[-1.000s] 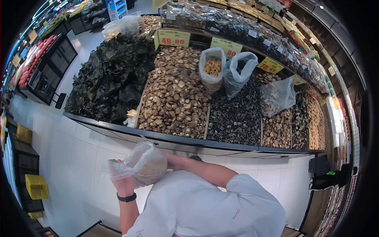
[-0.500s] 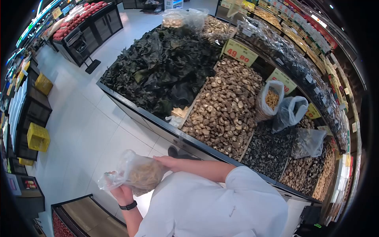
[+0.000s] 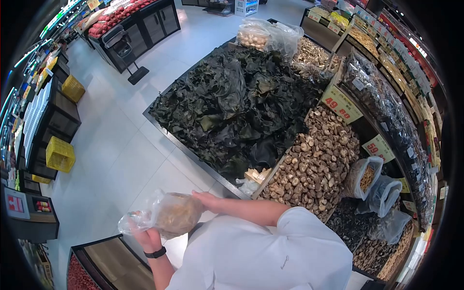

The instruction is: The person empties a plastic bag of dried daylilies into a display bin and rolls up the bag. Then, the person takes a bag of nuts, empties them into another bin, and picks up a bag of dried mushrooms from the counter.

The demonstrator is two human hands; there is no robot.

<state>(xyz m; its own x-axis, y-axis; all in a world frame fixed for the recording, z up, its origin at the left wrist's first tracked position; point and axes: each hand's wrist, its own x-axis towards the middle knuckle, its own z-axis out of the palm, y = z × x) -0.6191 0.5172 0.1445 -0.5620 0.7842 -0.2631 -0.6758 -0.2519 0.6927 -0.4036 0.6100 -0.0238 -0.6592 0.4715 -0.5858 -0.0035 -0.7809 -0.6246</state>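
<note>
A clear plastic bag (image 3: 181, 216) with tan-brown contents hangs in front of my white shirt, over the floor. What fills it is too blurred to name. My left hand (image 3: 147, 237), with a black watch at the wrist, grips the gathered end of the bag on its left side. At the upper right edge of the bag, my right hand (image 3: 207, 201) holds its side; some of the fingers are hidden behind the plastic. Nearest beyond the bag is a display bin heaped with dark dried seaweed (image 3: 227, 106).
Dried mushrooms (image 3: 314, 164) fill the bin right of the seaweed, under a price sign (image 3: 341, 104). Open plastic bags (image 3: 365, 178) stand farther right. A yellow crate (image 3: 61, 154) sits at left, and a low display case (image 3: 113, 261) stands at lower left. Tiled floor (image 3: 125, 159) runs between the displays.
The view has turned left, so the bins, signs and crates appear farther right. Both hands still hold the bag in nearly the same place before my body.
</note>
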